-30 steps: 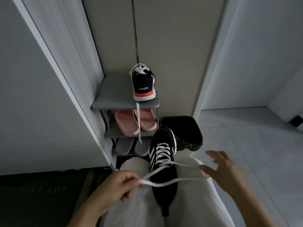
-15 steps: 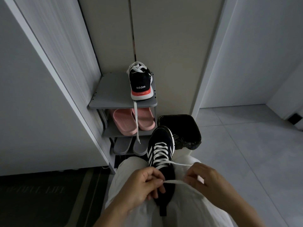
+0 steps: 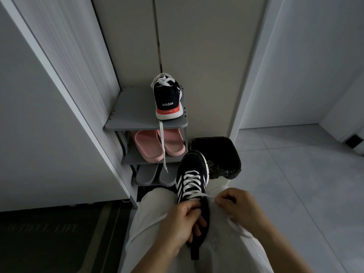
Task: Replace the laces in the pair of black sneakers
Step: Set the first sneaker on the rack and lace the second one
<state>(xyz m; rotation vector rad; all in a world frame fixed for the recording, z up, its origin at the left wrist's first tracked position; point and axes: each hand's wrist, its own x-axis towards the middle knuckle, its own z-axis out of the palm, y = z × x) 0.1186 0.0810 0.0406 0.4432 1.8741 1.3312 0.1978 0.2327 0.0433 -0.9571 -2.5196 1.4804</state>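
Sneaker (image 3: 192, 168) just beyond the left hand (image 3: 180, 221): black, white side stripes, white sole edge, white laces (image 3: 192, 181). Trousers (image 3: 153, 213) under both hands: off-white, plain. Bin (image 3: 216, 152) beyond the right hand (image 3: 236, 205): black liner. Second sneaker (image 3: 167, 101) far beyond the left hand: black, white heel lettering, orange-red band, white sole, white lace. Rack (image 3: 134, 109) grey. Slippers: one pair pink (image 3: 149, 146), one pair grey (image 3: 146, 174). Mat (image 3: 39, 233) left of the left hand: dark, faint lettering. Floor (image 3: 295, 174) right of the right hand: pale grey tiles.
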